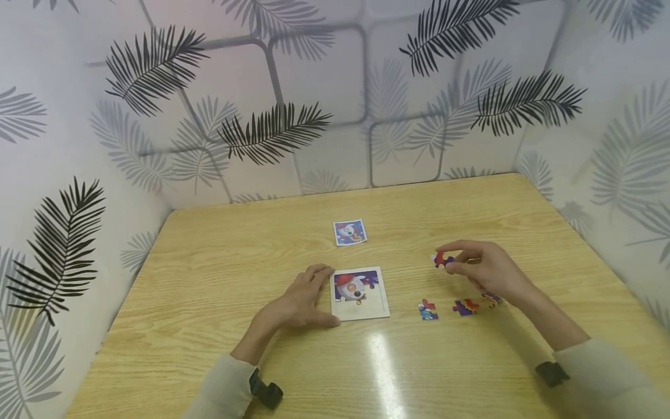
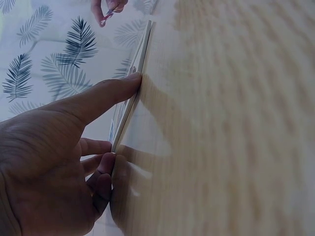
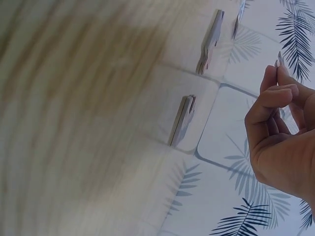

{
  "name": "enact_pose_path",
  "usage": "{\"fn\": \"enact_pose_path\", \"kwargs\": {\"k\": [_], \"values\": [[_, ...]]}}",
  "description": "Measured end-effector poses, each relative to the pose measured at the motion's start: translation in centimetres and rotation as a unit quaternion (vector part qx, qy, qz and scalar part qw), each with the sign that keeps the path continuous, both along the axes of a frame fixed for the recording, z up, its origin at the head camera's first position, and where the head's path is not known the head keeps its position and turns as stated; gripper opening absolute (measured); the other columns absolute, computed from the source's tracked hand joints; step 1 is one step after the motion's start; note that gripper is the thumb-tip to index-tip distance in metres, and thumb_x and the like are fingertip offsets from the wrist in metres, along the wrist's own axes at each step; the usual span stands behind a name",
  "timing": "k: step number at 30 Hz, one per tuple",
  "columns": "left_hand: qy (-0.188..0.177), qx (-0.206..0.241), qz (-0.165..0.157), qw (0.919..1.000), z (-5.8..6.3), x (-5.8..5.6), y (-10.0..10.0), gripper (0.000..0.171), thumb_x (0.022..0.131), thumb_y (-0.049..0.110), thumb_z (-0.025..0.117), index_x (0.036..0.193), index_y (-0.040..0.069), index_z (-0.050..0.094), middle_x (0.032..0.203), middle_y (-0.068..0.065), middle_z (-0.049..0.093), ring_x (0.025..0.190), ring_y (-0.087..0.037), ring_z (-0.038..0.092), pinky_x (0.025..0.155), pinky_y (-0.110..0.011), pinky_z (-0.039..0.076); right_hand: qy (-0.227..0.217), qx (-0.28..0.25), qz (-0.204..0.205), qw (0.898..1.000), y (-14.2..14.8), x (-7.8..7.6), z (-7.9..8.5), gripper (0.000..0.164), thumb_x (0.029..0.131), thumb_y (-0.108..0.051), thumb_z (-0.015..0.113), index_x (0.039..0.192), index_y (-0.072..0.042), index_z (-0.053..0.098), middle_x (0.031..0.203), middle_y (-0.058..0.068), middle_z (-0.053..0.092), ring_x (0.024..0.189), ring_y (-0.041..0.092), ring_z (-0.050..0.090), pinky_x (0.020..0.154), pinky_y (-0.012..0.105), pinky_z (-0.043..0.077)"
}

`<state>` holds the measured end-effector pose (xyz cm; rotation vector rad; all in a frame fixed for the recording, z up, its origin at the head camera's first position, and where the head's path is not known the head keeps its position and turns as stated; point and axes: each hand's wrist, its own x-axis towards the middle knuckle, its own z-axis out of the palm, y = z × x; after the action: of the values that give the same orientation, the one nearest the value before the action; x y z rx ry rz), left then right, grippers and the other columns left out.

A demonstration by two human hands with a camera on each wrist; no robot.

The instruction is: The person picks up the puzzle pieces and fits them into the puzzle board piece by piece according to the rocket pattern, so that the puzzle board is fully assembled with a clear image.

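Observation:
A square puzzle board (image 1: 384, 302) lies on the table, partly filled with a picture of a white cartoon animal with a red top. Along its left edge rests my left hand (image 1: 302, 302), thumb and fingers spread apart and touching the rim near its corners. The left wrist view shows that thumb (image 2: 110, 96) against the board's thin edge. To the right, my right hand (image 1: 489, 270) pinches a red and purple puzzle piece (image 1: 442, 259) between thumb and fingers, above the table. In the right wrist view that piece shows only as a sliver at the fingertips.
Below the right hand lie loose puzzle pieces: a red and blue one (image 1: 428, 310), a purple and red one (image 1: 464, 307), and another (image 1: 491, 299) partly hidden by the hand. Behind the board sits a small picture card (image 1: 350, 232). A leaf-patterned wall (image 1: 324, 157) borders the table.

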<state>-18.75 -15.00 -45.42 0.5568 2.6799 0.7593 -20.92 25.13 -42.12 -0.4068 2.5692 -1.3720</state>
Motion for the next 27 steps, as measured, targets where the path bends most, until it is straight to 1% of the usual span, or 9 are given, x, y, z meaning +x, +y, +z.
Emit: {"fn": "enact_pose_path", "kwargs": {"k": [5, 8, 9, 12, 15, 16, 21, 25, 27], "values": [[0.000, 0.001, 0.000, 1.0000, 0.0, 0.0, 0.0, 0.104, 0.075, 0.046, 0.085, 0.157, 0.017, 0.028, 0.161, -0.006, 0.024, 0.143, -0.033, 0.032, 0.115, -0.053, 0.034, 0.004, -0.017, 0.009, 1.000, -0.3, -0.1, -0.2, 0.036, 0.097, -0.027, 0.065, 0.133, -0.020, 0.065, 0.101, 0.021, 0.070, 0.042, 0.008, 0.037, 0.036, 0.025, 0.033], [-0.001, 0.001, 0.001, 1.0000, 0.0, 0.1, 0.0, 0.104, 0.075, 0.046, 0.085, 0.157, 0.017, 0.028, 0.161, -0.006, 0.024, 0.143, -0.033, 0.032, 0.115, -0.053, 0.034, 0.000, -0.027, 0.017, 0.999, -0.5, -0.2, -0.4, 0.036, 0.099, -0.026, 0.062, 0.134, -0.018, 0.064, 0.097, 0.024, 0.067, 0.042, 0.007, 0.037, 0.037, 0.025, 0.034], [-0.001, 0.001, 0.001, 1.0000, 0.0, 0.1, 0.0, 0.104, 0.075, 0.046, 0.085, 0.157, 0.017, 0.028, 0.161, -0.006, 0.024, 0.143, -0.033, 0.032, 0.115, -0.053, 0.034, -0.004, -0.029, 0.017, 0.999, -0.6, -0.2, -0.4, 0.036, 0.100, -0.026, 0.062, 0.135, -0.019, 0.063, 0.093, 0.023, 0.065, 0.043, 0.007, 0.036, 0.037, 0.025, 0.034], [-0.001, 0.002, 0.001, 1.0000, 0.1, 0.1, 0.0, 0.104, 0.075, 0.046, 0.085, 0.157, 0.017, 0.028, 0.161, -0.006, 0.024, 0.143, -0.032, 0.032, 0.115, -0.053, 0.034, -0.004, -0.029, 0.016, 0.999, -0.9, -0.2, -0.5, 0.035, 0.100, -0.027, 0.061, 0.135, -0.021, 0.063, 0.091, 0.022, 0.062, 0.044, 0.008, 0.037, 0.039, 0.026, 0.036], [0.000, 0.003, 0.001, 1.0000, 0.2, 0.2, 0.0, 0.104, 0.075, 0.045, 0.085, 0.157, 0.016, 0.028, 0.161, -0.006, 0.024, 0.143, -0.032, 0.032, 0.115, -0.053, 0.034, -0.006, -0.034, 0.011, 0.999, -1.4, -0.2, -0.4, 0.033, 0.100, -0.027, 0.062, 0.132, -0.025, 0.065, 0.088, 0.021, 0.060, 0.045, 0.008, 0.037, 0.040, 0.026, 0.036], [0.000, 0.003, 0.001, 1.0000, 0.2, 0.2, 0.0, 0.103, 0.075, 0.045, 0.085, 0.157, 0.016, 0.028, 0.161, -0.006, 0.024, 0.143, -0.032, 0.032, 0.115, -0.053, 0.034, -0.005, -0.037, 0.012, 0.999, -1.5, -0.1, -0.4, 0.032, 0.099, -0.027, 0.062, 0.131, -0.025, 0.065, 0.091, 0.021, 0.061, 0.046, 0.008, 0.038, 0.040, 0.026, 0.036], [0.000, 0.002, 0.002, 1.0000, 0.1, 0.2, 0.0, 0.104, 0.075, 0.045, 0.085, 0.157, 0.017, 0.028, 0.161, -0.006, 0.024, 0.143, -0.032, 0.032, 0.115, -0.053, 0.034, -0.005, -0.055, 0.020, 0.998, -2.5, -0.1, -0.2, 0.030, 0.097, -0.027, 0.065, 0.127, -0.022, 0.068, 0.098, 0.023, 0.063, 0.046, 0.008, 0.038, 0.041, 0.025, 0.035], [0.001, 0.000, 0.001, 1.0000, 0.0, 0.1, -0.1, 0.104, 0.075, 0.046, 0.085, 0.157, 0.017, 0.028, 0.161, -0.006, 0.024, 0.143, -0.031, 0.032, 0.115, -0.052, 0.034, -0.006, -0.053, 0.025, 0.998, -3.3, 0.0, -0.2, 0.027, 0.096, -0.026, 0.067, 0.123, -0.022, 0.070, 0.089, 0.024, 0.062, 0.046, 0.008, 0.037, 0.041, 0.024, 0.034], [0.001, -0.001, 0.001, 1.0000, 0.0, 0.1, 0.0, 0.105, 0.075, 0.046, 0.085, 0.158, 0.017, 0.027, 0.162, -0.006, 0.023, 0.143, -0.031, 0.032, 0.115, -0.052, 0.034, -0.009, -0.051, 0.024, 0.998, -3.8, 0.0, -0.2, 0.026, 0.095, -0.025, 0.068, 0.121, -0.022, 0.070, 0.088, 0.024, 0.064, 0.045, 0.008, 0.037, 0.041, 0.023, 0.034]]}}
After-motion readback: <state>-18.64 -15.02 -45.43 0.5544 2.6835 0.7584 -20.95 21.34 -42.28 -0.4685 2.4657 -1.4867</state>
